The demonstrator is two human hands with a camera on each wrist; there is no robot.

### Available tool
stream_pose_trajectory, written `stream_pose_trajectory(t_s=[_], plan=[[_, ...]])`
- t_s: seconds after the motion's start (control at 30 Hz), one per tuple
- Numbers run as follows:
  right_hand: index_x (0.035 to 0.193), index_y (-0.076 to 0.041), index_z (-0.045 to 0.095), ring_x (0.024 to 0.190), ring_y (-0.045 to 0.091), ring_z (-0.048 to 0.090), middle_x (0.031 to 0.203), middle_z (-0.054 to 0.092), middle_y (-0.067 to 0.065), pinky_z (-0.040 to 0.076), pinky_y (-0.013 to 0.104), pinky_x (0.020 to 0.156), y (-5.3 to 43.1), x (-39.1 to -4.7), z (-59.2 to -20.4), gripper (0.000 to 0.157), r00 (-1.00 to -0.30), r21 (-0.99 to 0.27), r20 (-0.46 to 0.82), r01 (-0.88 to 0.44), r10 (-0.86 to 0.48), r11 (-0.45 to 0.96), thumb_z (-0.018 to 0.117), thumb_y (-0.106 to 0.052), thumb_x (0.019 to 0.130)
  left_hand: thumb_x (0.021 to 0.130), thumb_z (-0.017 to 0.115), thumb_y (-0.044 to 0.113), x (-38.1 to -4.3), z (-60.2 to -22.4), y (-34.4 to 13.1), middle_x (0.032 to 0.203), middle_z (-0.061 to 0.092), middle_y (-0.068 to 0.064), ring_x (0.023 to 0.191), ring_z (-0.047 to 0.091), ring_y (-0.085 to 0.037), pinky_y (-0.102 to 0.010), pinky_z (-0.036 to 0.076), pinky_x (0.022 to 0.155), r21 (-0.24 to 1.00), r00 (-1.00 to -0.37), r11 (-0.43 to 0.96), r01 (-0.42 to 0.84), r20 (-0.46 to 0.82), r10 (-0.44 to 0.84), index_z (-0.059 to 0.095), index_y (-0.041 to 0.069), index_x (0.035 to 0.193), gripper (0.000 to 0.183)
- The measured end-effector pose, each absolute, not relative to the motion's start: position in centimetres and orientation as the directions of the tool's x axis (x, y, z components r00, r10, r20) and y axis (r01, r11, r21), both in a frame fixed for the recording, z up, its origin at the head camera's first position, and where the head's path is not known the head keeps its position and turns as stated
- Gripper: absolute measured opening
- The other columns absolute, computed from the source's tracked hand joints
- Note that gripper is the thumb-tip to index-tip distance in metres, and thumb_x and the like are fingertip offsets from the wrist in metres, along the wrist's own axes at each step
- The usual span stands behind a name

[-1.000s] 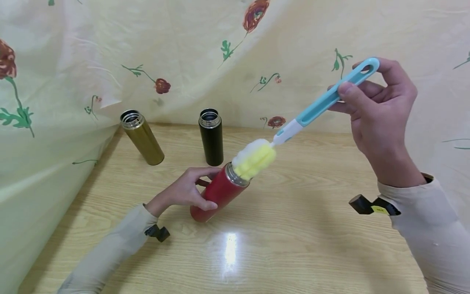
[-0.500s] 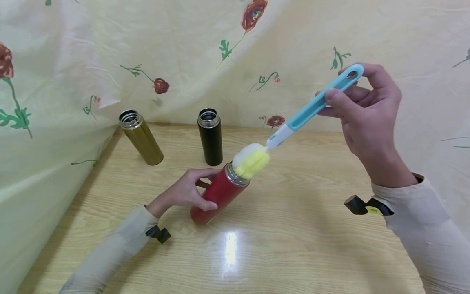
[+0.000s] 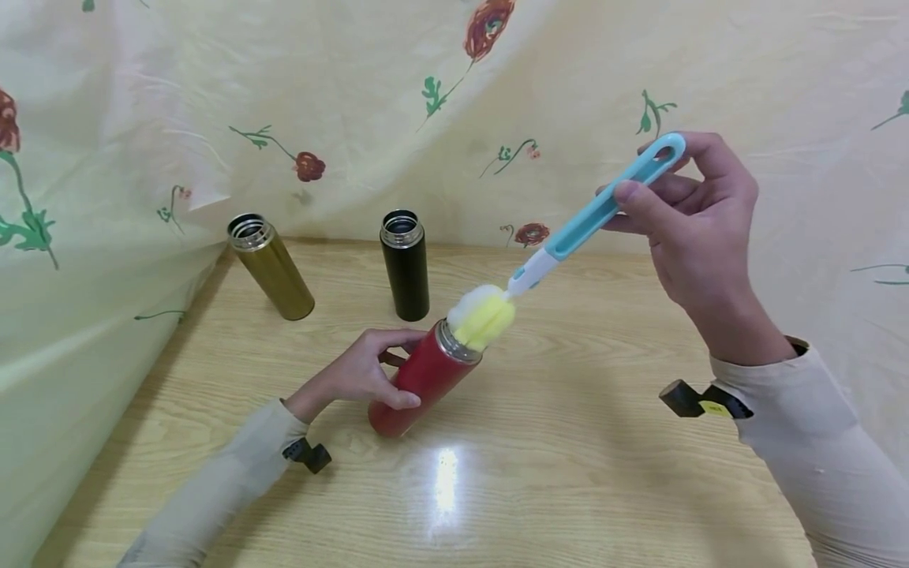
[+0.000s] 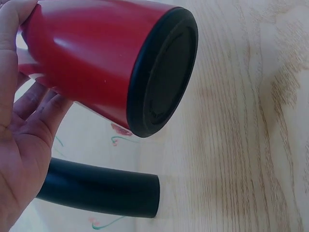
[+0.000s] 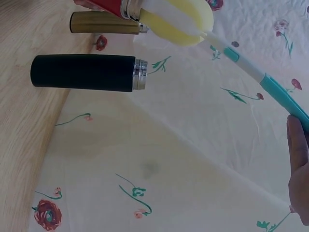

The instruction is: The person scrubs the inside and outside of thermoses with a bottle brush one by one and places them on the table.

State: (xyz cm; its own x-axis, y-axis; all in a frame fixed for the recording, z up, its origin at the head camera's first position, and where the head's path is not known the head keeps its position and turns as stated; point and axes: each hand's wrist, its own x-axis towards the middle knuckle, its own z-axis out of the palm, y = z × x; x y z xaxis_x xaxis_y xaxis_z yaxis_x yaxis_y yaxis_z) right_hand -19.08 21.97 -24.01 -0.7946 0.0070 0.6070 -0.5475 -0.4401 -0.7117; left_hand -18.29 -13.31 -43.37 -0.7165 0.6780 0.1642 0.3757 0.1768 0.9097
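My left hand (image 3: 372, 369) grips a red thermos bottle (image 3: 433, 371), its open steel mouth tilted up to the right. In the left wrist view the black base of the red bottle (image 4: 164, 72) faces the camera, raised off the wood. My right hand (image 3: 703, 229) pinches the turquoise handle of a bottle brush (image 3: 585, 229) between thumb and fingers. The brush's yellow and white sponge head (image 3: 486, 317) is partly inside the bottle's mouth, with much of the sponge bulging outside. Its lower end is hidden in the bottle.
A black thermos bottle (image 3: 405, 272) stands uncapped behind the red one. Farther left is an uncapped gold thermos bottle (image 3: 273, 268). A flower-patterned cloth (image 3: 355, 102) hangs behind and to the left of the wooden table (image 3: 568, 450).
My right hand has moved down and left with the brush, pushing more of the sponge into the red bottle. My left hand stays nearly in place on the bottle.
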Motion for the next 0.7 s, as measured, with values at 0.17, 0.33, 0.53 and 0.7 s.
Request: stream_pose_trajectory(t_s=[0.17,0.33,0.53,0.7], plan=[[0.108,0.017,0.058,0.074,0.034,0.076,0.078,0.072,0.023,0.062,0.049,0.070,21.81,-18.91,-24.09,0.030,-0.795,-0.720,0.606,-0.535,-0.026,-0.441,0.059,0.029,0.081,0.072,0.089,0.017,-18.43,-43.27,-13.13,0.123,0.071,-0.007,0.105,0.067,-0.023,-0.043,0.062,0.083,0.914,-0.709,0.163,0.372,0.167,0.685,0.061,0.003,0.138,0.073],[0.109,0.016,0.059,0.075,0.033,0.076,0.079,0.073,0.024,0.062,0.048,0.071,21.39,-18.75,-24.44,0.030,-0.789,-0.721,0.613,-0.543,-0.032,-0.430,0.065,0.026,0.081,0.072,0.089,0.015,-18.48,-43.05,-12.83,0.123,0.070,-0.008,0.106,0.067,-0.024,-0.048,0.061,0.084,0.916,-0.713,0.156,0.370,0.172,0.680,0.061,0.003,0.139,0.074],[0.110,0.014,0.060,0.077,0.033,0.076,0.081,0.073,0.023,0.062,0.048,0.072,21.10,-18.52,-24.79,0.032,-0.791,-0.723,0.612,-0.548,-0.020,-0.421,0.072,0.020,0.081,0.072,0.090,0.016,-18.50,-43.10,-12.76,0.123,0.070,-0.004,0.107,0.066,-0.023,-0.042,0.062,0.084,0.917,-0.732,0.184,0.355,0.151,0.664,0.061,0.006,0.139,0.073],[0.111,0.014,0.060,0.078,0.033,0.076,0.080,0.073,0.023,0.062,0.048,0.072,21.00,-18.29,-24.69,0.031,-0.783,-0.726,0.621,-0.562,-0.026,-0.396,0.067,0.023,0.082,0.072,0.089,0.017,-18.49,-43.03,-12.64,0.123,0.070,-0.003,0.107,0.066,-0.023,-0.039,0.061,0.085,0.917,-0.736,0.189,0.352,0.147,0.661,0.062,0.007,0.139,0.073]])
